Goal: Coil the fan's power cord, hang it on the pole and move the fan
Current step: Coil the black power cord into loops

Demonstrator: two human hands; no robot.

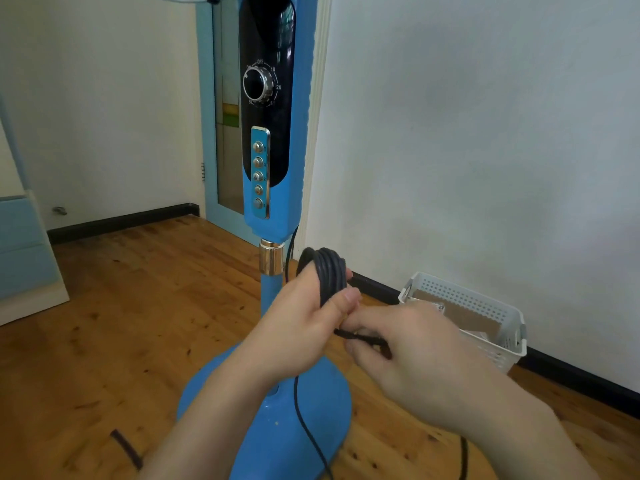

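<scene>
The black power cord is held as a bundle of several loops in the left hand, whose grip is closed round it: the fingers are wrapped behind the coil and the thumb is pressed across its front, so that the top of the loops stands up above the fist. The left forearm is brought in from the lower edge of the view and angled up to the right, in front of the fan's round blue base. A loose stretch of the same cord is pinched by the right hand, its grip closed with thumb and curled fingers on the strand just below the left thumb; the two hands are touching there. The right forearm is extended from the lower right corner, up and to the left. From under the left hand a length of cord is seen hanging down across the base to the bottom edge. The coil is held just beside the blue pole, to its right, below the gold collar and the control panel with its timer dial and push buttons. A white perforated basket is set on the wooden floor by the wall, behind the right hand.
</scene>
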